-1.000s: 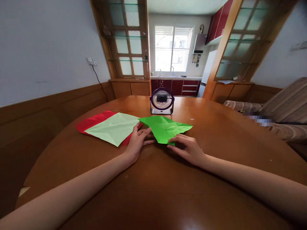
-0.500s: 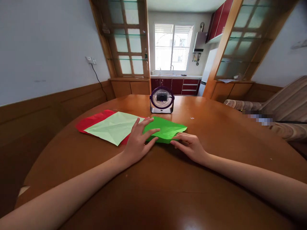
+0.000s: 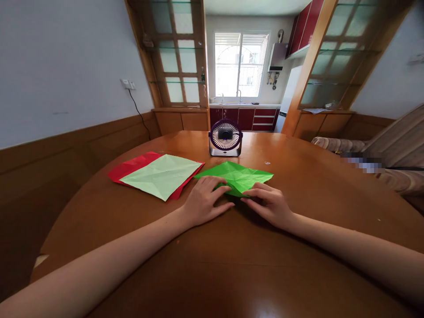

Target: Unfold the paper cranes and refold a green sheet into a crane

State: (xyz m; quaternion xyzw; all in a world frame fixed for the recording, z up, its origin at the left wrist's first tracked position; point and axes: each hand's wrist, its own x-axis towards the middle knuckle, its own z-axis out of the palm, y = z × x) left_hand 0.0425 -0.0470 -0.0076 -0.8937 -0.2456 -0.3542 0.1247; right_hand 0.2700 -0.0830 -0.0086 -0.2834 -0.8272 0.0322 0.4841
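A creased bright green paper lies on the round wooden table, folded into a flat, pointed shape. My left hand rests flat on its near left part, fingers spread and pressing down. My right hand touches the near right edge of the same sheet with its fingertips. The two hands nearly meet over the paper's front corner, which they partly hide.
To the left lie a pale green sheet on top of a red sheet. A small purple desk fan stands behind the green paper. A striped sofa is at the right; a kitchen shows beyond the table.
The green paper has been folded and flattened and now lies a little further right. My left hand slid from its left corner onto its near part; my right hand stayed at the near edge.
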